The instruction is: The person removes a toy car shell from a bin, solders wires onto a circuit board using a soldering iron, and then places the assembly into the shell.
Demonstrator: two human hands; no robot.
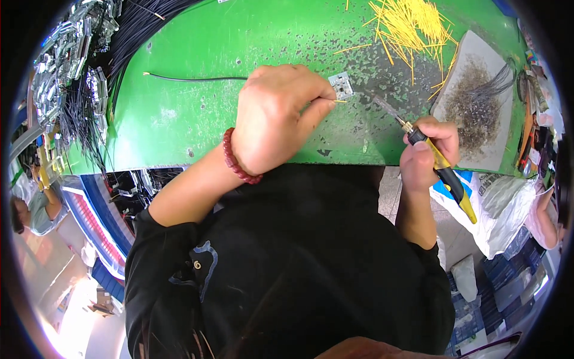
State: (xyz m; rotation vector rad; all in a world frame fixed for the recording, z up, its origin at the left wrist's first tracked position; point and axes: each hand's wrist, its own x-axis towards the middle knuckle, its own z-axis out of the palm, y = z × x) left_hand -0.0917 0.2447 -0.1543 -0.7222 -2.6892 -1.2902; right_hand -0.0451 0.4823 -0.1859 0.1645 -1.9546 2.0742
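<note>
My left hand (275,116) is closed in a pinch over the green table, a thin yellow wire (340,101) poking out between thumb and forefinger. Close beyond those fingertips lies a small pale circuit board (342,85) with dark parts on it. A black cable (194,78) runs left from beneath this hand; how it meets the fingers is hidden. My right hand (429,152) grips a yellow and black soldering iron (444,170). Its tip points up and left, toward the board but apart from it.
Many loose yellow wires (412,27) are heaped at the far right. A grey pad (487,66) strewn with brown debris lies right of the iron. Black cables (128,36) and shiny clear-cased parts (78,51) crowd the left. White plastic bags (502,215) sit below the table's right edge.
</note>
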